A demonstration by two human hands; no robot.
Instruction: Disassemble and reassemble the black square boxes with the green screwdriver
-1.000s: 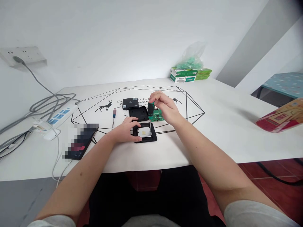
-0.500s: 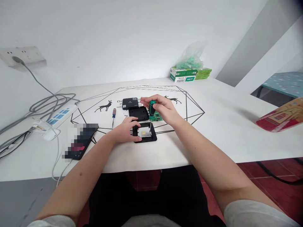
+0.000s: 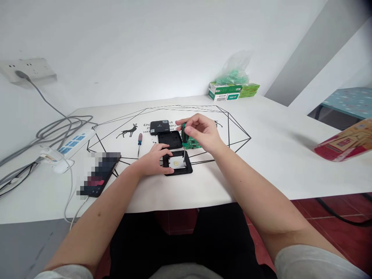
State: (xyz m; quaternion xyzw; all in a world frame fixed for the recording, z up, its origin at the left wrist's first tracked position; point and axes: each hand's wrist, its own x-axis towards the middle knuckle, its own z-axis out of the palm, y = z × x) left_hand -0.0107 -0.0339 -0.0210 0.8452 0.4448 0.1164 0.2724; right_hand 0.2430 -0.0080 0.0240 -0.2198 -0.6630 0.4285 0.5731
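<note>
A black casing (image 3: pixel 188 169) with a silver metal plate (image 3: pixel 178 162) inside lies near the table's front edge. My left hand (image 3: pixel 155 159) grips its left side, thumb and fingers on the frame. In my right hand (image 3: pixel 205 131) is a green and black screwdriver (image 3: pixel 185 135), held upright, its tip at the plate's right side. Behind the casing sit an open black shell (image 3: pixel 170 140) and a closed black box (image 3: pixel 159 127). A green circuit board (image 3: pixel 192 143) lies partly under my right hand. Left of these is a small screwdriver (image 3: pixel 140 142).
At the left are a phone (image 3: pixel 106 170), a power strip (image 3: pixel 72 144) and coiled grey cables (image 3: pixel 69 126). Green and white boxes (image 3: pixel 225 92) with a plastic bag (image 3: pixel 235 73) on top stand at the back. A red and tan package (image 3: pixel 344 143) is at the right.
The fingers of my right hand have shifted and curled around the screwdriver's handle, which has turned and moved slightly left. My left hand and the casing have not moved.
</note>
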